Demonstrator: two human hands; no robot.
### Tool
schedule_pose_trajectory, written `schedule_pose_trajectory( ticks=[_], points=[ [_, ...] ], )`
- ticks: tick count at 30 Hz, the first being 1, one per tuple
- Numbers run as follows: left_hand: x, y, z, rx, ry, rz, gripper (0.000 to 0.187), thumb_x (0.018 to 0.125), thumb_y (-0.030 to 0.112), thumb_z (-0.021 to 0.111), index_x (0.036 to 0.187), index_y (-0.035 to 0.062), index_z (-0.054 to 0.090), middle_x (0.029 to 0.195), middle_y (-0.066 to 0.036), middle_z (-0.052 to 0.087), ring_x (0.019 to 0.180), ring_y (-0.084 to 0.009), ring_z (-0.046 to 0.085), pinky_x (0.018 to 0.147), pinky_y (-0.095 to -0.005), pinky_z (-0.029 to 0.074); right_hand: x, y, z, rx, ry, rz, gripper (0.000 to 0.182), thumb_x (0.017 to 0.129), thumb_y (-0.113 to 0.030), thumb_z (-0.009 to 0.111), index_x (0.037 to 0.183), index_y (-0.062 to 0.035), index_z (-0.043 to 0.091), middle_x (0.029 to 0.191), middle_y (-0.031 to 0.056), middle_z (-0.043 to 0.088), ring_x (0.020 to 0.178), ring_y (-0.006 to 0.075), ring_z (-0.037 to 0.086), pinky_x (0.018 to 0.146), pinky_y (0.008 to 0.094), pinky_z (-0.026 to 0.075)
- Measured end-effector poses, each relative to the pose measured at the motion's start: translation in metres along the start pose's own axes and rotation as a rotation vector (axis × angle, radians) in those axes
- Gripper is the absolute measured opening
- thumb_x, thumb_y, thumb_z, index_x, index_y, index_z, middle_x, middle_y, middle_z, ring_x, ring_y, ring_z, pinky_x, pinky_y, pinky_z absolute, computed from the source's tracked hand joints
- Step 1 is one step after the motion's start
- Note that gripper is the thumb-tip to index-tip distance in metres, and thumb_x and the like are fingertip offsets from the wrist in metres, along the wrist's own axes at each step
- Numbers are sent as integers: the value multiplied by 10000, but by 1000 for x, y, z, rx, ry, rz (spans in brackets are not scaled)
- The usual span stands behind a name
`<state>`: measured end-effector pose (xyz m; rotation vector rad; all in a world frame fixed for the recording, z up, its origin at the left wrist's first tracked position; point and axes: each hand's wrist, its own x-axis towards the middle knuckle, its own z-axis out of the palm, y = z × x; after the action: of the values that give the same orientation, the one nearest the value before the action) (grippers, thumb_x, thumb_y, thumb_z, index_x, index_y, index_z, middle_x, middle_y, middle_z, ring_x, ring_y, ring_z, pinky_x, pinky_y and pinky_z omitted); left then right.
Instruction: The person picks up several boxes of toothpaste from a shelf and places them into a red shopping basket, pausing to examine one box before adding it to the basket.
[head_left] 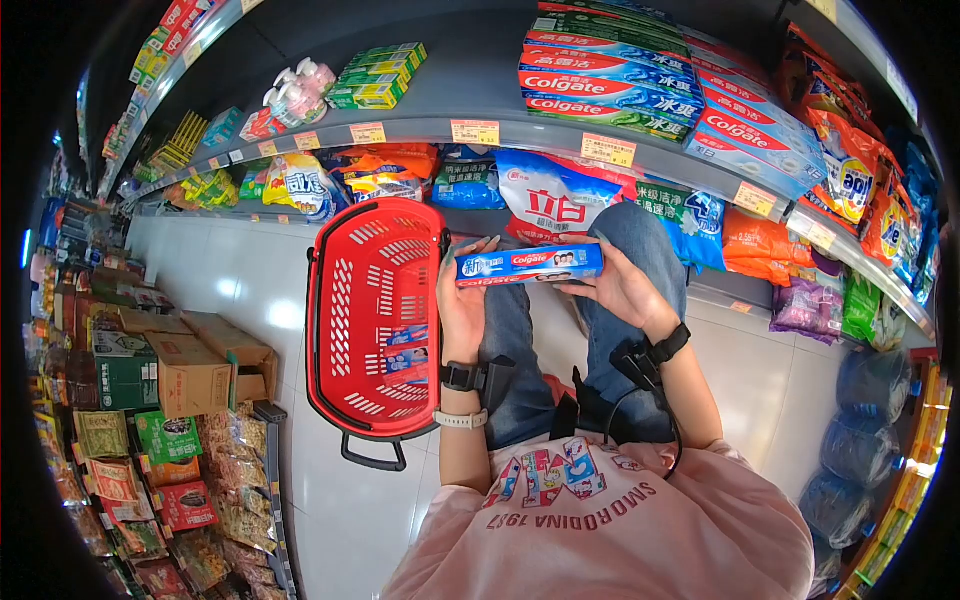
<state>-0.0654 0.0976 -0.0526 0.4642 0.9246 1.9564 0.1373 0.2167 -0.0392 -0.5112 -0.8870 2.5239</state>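
Box [530, 265]: blue, red Colgate panel, pale patch with a large dark character at left. Seen from here, it's held nearly level over the person's legs, beside a red basket [342, 310]. Left hand [460, 305] grips one end, right hand [622, 285] the other. Forearms reach forward, wrists strapped.

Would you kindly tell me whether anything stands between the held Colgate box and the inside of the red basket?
Only the left hand, holding the Colgate box at its left end, and the near rim of the red basket stand between; nothing else visible does.
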Motion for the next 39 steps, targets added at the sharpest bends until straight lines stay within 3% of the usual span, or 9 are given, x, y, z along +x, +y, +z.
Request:
schedule_pose_trajectory(
  ticks=[19, 21, 30, 39],
  points=[
    [0, -1, -1, -20, -1, 6, 367, 948, 298, 396, 1142, 2, 491, 1215, -171, 532, 1218, -296, 458, 1035, -413, 343, -1, 0, 1, -50, 3, -23, 512, 946, -355, 443, 1342, -41, 359, 1343, 129, 425, 1225, 262, 442, 1011, 445, 364],
    [0, -1, -1, 14, 1, 16, 349, 945, 276, 405, 1139, 0, 491, 1210, -165, 536, 1208, -306, 467, 1030, -416, 347, -1, 0, -2, -29, -36, -15, 482, 933, -297, 498, 1338, -81, 351, 1323, 82, 451, 1187, 234, 474, 1003, 447, 369],
    [-1, 1, 1, 50, -18, 48, 305, 921, 223, 456, 1127, 5, 506, 1172, -147, 553, 1196, -326, 480, 1015, -429, 354, 0, -1, 0, -11, -13, 3, 439, 945, -330, 465, 1312, -99, 401, 1303, 74, 469, 1178, 234, 482, 994, 431, 373],
    [1, -1, -1, 20, 10, 16, 377, 930, 270, 416, 1138, -34, 495, 1191, -177, 543, 1183, -331, 486, 1021, -422, 356, 0, 1, -2, -1, -30, -4, 457, 956, -379, 417, 1310, -91, 411, 1341, 84, 443, 1194, 245, 468, 1002, 441, 363]
  ],
)
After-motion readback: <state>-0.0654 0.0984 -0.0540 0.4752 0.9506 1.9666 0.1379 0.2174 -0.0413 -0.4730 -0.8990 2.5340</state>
